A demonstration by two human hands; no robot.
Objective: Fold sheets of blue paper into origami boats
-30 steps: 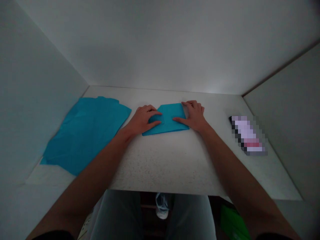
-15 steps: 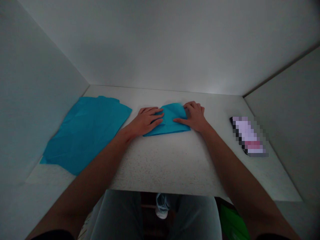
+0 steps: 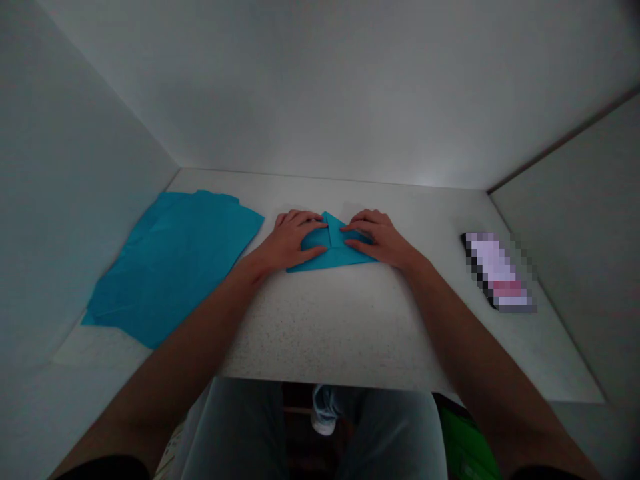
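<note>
A folded blue paper (image 3: 333,257) lies flat on the white bench (image 3: 340,327), a little far from the near edge and about in the middle between left and right. It has the form of a triangle with the tip pointing to the far side and a crease in its middle. The left hand (image 3: 287,241) rests flat on its left flap and the right hand (image 3: 383,241) on its right flap; both are spread open, fingers pressing down, gripping nothing. To the left, near the wall, lies a stack of blue sheets (image 3: 175,260). Well apart on the right lies a blurred flat object (image 3: 497,270).
</note>
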